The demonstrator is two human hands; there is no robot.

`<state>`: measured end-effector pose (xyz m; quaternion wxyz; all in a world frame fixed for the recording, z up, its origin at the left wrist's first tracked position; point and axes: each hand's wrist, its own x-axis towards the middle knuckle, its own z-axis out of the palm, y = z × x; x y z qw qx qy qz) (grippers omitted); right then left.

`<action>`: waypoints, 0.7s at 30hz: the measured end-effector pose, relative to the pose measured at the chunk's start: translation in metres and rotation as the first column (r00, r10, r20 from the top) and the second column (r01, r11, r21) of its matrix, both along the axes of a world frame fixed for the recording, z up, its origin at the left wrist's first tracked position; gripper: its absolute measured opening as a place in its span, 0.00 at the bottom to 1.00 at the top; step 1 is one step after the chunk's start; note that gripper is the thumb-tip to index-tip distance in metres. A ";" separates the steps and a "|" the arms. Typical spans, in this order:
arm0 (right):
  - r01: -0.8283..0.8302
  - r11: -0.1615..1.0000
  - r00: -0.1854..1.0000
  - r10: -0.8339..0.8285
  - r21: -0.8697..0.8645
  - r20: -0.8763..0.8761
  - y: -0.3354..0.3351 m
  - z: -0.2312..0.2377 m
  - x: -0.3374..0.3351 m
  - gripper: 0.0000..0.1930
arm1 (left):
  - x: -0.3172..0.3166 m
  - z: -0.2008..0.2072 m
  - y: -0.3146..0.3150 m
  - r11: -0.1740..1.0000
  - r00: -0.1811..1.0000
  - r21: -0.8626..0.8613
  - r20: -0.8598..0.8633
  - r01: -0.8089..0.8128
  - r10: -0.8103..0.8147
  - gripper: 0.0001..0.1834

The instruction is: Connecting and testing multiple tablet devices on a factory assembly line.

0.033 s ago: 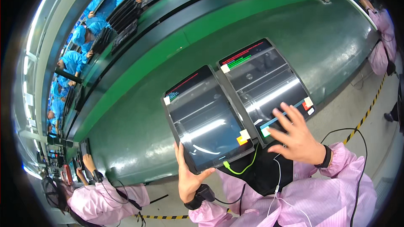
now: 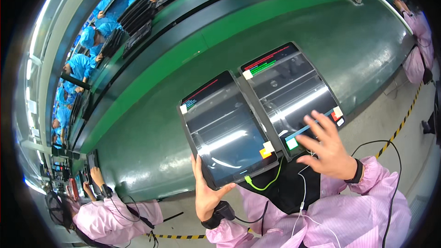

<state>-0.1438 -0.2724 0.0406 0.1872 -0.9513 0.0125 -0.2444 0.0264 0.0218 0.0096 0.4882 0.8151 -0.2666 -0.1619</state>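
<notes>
A green worktop (image 2: 156, 142) carries the left tablet (image 2: 223, 119), lying screen up. The right tablet (image 2: 291, 87) lies just right of the left tablet. The right hand (image 2: 334, 155), also right of the left tablet, is wide, its fingers fanned over the right tablet's near end; I cannot tell whether they touch it. The left hand (image 2: 206, 197) holds the left tablet's lower-left corner between spread thumb and fingers. A bright green cable (image 2: 262, 189) meets the left tablet's near edge.
</notes>
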 end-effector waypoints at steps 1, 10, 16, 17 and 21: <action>0.031 0.997 0.997 -0.036 0.075 0.075 -0.003 0.002 0.001 0.25 | 0.000 0.000 0.001 1.000 0.999 0.026 0.034 0.004 -0.005 0.68; 0.235 0.972 0.960 -0.230 0.012 -0.157 -0.025 0.024 0.018 0.26 | 0.000 -0.002 0.001 1.000 1.000 0.027 0.018 -0.012 0.012 0.67; 0.113 0.979 0.957 -0.153 -0.170 -0.245 -0.025 0.028 0.042 0.26 | 0.000 -0.006 0.003 0.999 0.999 -0.046 -0.038 -0.017 0.015 0.67; 0.108 0.975 0.949 -0.160 -0.195 -0.273 -0.024 0.027 0.044 0.24 | 0.001 -0.006 0.003 1.000 1.000 -0.002 -0.018 -0.022 0.022 0.67; 0.286 0.950 0.958 -0.286 0.124 -0.019 -0.031 0.022 0.034 0.19 | 0.002 -0.005 0.003 1.000 1.000 -0.027 -0.014 -0.004 0.004 0.68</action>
